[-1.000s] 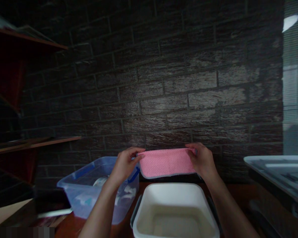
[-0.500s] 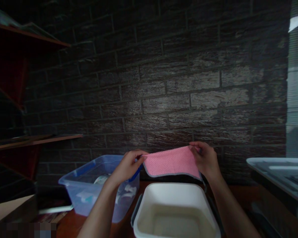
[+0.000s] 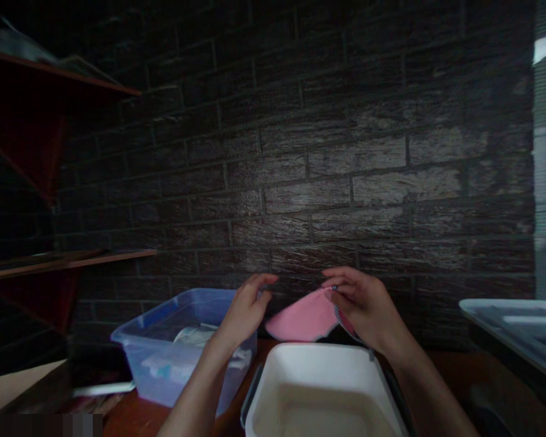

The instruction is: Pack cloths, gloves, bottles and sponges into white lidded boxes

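A pink cloth [image 3: 303, 317] with a grey stitched edge hangs over the far rim of a white plastic box [image 3: 323, 364]. My right hand [image 3: 361, 306] pinches it near one corner, and its free part droops to the left. My left hand [image 3: 250, 306] is apart from the cloth, just to its left, thumb and fingers spread with a gap between them. The inside of the white box shows its pale floor below both hands.
Left of the white box stands a clear bluish tub [image 3: 157, 352] with crumpled white items inside. A grey-white lid [image 3: 519, 321] lies at the right. Wooden shelves [image 3: 68, 264] jut out on the left, and a dark brick wall [image 3: 291, 182] rises behind.
My left hand has let go of its end of the cloth. The cloth, earlier stretched between both hands, now sags from my right hand, which has moved slightly left.
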Available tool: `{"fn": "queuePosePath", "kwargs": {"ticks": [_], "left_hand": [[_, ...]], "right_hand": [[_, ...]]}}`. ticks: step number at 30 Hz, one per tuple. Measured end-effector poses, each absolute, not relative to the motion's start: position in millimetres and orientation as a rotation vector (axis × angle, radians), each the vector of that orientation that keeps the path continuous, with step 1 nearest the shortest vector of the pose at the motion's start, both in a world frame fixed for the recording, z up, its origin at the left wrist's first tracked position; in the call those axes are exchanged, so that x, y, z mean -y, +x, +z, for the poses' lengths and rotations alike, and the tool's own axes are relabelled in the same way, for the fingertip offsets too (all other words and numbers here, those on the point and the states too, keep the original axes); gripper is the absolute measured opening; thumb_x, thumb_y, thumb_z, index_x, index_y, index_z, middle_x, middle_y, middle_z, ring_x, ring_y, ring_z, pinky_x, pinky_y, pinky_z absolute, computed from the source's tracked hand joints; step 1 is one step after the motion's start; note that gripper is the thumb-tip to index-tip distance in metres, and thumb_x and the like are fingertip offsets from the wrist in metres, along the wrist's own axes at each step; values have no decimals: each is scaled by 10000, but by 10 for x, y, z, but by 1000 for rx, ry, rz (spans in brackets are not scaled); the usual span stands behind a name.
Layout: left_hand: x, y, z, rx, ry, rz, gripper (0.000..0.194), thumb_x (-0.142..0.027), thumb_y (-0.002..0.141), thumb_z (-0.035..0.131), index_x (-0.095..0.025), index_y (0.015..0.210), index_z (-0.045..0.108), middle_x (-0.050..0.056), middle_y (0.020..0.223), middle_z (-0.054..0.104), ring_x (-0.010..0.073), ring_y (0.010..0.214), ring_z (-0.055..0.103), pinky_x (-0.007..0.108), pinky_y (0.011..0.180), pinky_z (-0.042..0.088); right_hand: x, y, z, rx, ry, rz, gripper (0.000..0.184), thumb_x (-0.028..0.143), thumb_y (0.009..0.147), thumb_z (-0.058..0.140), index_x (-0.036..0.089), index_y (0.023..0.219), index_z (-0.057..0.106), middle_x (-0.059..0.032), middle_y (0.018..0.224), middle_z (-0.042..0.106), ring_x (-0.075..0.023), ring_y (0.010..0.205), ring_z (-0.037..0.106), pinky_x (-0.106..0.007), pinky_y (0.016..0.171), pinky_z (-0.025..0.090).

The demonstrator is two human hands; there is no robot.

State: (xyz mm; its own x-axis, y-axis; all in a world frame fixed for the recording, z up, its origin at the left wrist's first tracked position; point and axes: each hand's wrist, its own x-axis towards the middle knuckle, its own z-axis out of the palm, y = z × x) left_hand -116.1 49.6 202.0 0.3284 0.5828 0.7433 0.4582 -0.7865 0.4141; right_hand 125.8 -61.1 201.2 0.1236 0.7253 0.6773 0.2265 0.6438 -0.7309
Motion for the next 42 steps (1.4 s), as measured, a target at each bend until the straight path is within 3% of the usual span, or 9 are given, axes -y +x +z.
{"fn": "queuePosePath", "kwargs": {"ticks": [3,7,12,17,22,27,31,35,42], "left_hand": [[-26,-928,2078,-508,2397,1174,438,-297,905,662,-231,1337,627,82,1336,655,264,1230,592,364,1069,429],[327,-740,2120,-332,2219,1053,328,-339,897,708,-170,1178,702,60,1029,718,223,960,638,286,833,492],[313,-760,2123,-327,2030,963,271,-380,988,577,-136,973,695,16,818,637,128,716,519,217,623,386],[213,-807,2132,-330,1937,1145,321,-401,1001,551,-136,854,655,-1,744,557,109,662,446,213,597,349],[170,-839,2147,-289,1735,1325,276,-371,997,565,-142,898,684,19,785,585,123,718,493,217,662,383],[220,-847,2152,-215,1537,1375,230,-341,981,587,-149,908,692,26,813,605,122,718,500,214,671,395],[215,-844,2152,-210,1455,1369,216,-339,959,618,-149,883,691,16,774,590,124,702,502,211,650,400],[169,-865,2157,-222,1460,1443,191,-319,928,658,-148,853,697,17,782,601,127,735,528,210,685,421],[152,-908,2192,-237,1732,1347,390,-325,935,677,-255,1313,609,4,804,656,121,714,578,211,671,436]], "right_hand": [[818,1083,2078,1589,-783,427,256,185,914,640,244,1158,692,-49,1059,750,-188,918,725,-301,804,574],[1016,1002,2126,1739,-743,328,379,80,923,562,303,1209,674,-18,1112,716,-183,1005,692,-326,907,552],[1024,1018,2144,1727,-670,286,406,100,920,593,305,1269,632,-39,1219,641,-191,1062,655,-337,936,545],[978,1031,2155,1670,-760,124,561,72,819,689,311,1314,580,-37,1227,619,-194,1045,630,-337,911,538],[1000,1085,2174,1680,-876,-16,239,117,805,725,269,989,707,-47,1197,628,-236,1202,573,-382,1009,472],[992,1110,2145,1690,-844,252,155,188,830,743,269,961,731,-56,1382,557,-263,1436,387,-409,1116,420],[1038,1105,2170,1743,-729,528,108,164,839,730,213,935,720,-76,1281,601,-245,1226,573,-323,927,528],[1078,1097,2233,1745,-834,580,129,272,917,686,177,836,721,-20,845,649,-154,801,610,-254,703,484],[998,1116,2222,1558,-871,504,201,385,915,703,189,891,741,-10,789,686,-141,706,565,-234,604,444]]}}
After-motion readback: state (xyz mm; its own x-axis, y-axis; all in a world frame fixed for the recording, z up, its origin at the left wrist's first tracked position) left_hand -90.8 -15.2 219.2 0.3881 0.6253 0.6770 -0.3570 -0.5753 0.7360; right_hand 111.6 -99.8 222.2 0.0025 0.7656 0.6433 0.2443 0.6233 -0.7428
